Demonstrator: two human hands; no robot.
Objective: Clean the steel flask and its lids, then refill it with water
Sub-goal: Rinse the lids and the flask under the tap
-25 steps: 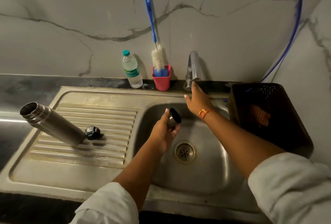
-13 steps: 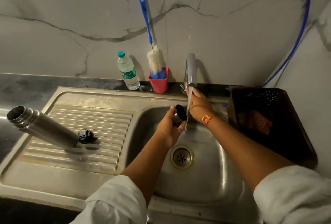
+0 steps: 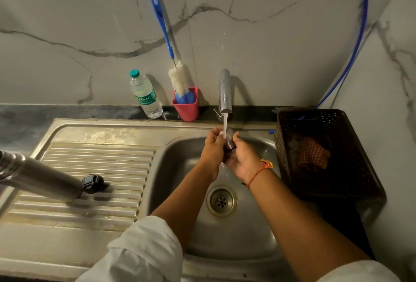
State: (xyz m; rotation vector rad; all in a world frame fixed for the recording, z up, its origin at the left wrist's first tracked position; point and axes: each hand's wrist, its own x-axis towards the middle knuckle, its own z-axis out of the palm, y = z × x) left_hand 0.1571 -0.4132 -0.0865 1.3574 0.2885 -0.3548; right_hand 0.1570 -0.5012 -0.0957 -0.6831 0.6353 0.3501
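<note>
Both my arms reach in from the near edge, white sleeves pushed up, and meet over the sink (image 3: 258,243) bowl right under the tap (image 3: 225,92). My left hand (image 3: 213,146) comes in from the left with its fingers curled round one side of the flask's steel cup lid (image 3: 230,139). My right hand (image 3: 243,160) cups it from the right and below, palm turned partly up, thumb over the top. So both hands have a hold on that lid, neither one loose. The water stream (image 3: 224,124) lands right on the lid and my fingertips and runs down between my palms toward the drain (image 3: 221,200). There's an orange thread (image 3: 262,168) tied round my right wrist.

The flask (image 3: 40,178) lies on its side on the ribbed draining board, far off to the left, open mouth pointing left. Its black stopper (image 3: 92,183) sits right at its base, and I can't tell if the two touch.

On writing: the only label is on the plastic water bottle (image 3: 146,97) at the back. It's a green band with white script, too blurry for me to read properly. Next to it is a red cup (image 3: 186,106) holding a blue-handled bottle brush (image 3: 177,76). On the right sits a dark basket (image 3: 342,119) with a checked cloth (image 3: 314,153) inside, and a blue hose (image 3: 358,34) runs up the wall behind it.
</note>
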